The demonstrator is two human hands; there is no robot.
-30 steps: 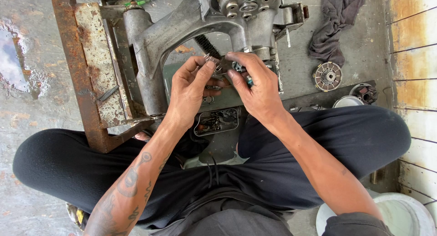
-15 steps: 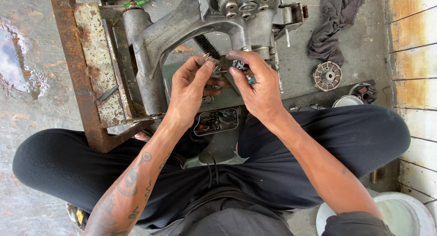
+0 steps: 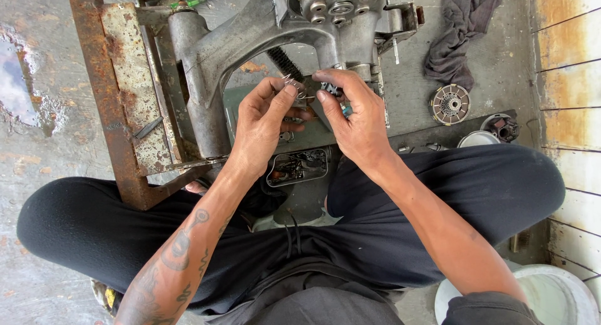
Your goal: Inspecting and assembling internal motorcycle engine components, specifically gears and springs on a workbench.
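My left hand [image 3: 266, 128] pinches a small metal part with wire springs [image 3: 294, 87] between thumb and fingers. My right hand [image 3: 357, 121] grips the same small part from the right side, with a bit of blue showing under its fingers. Both hands hover just in front of a large grey engine casing [image 3: 250, 43] that rests on a rusty metal frame [image 3: 119, 112]. Below the hands lies a small dark tray of loose small parts [image 3: 297, 167]. I sit cross-legged in black trousers on the concrete floor.
A grey rag [image 3: 460, 34] lies at the back right. A round slotted clutch part [image 3: 449, 104], a small round metal piece [image 3: 501, 126] and a white bowl [image 3: 479, 139] sit by my right knee. A white bucket [image 3: 551, 297] stands at the bottom right. A puddle [image 3: 12, 87] is at left.
Both hands stay on the small part; the fingers have shifted slightly around it.
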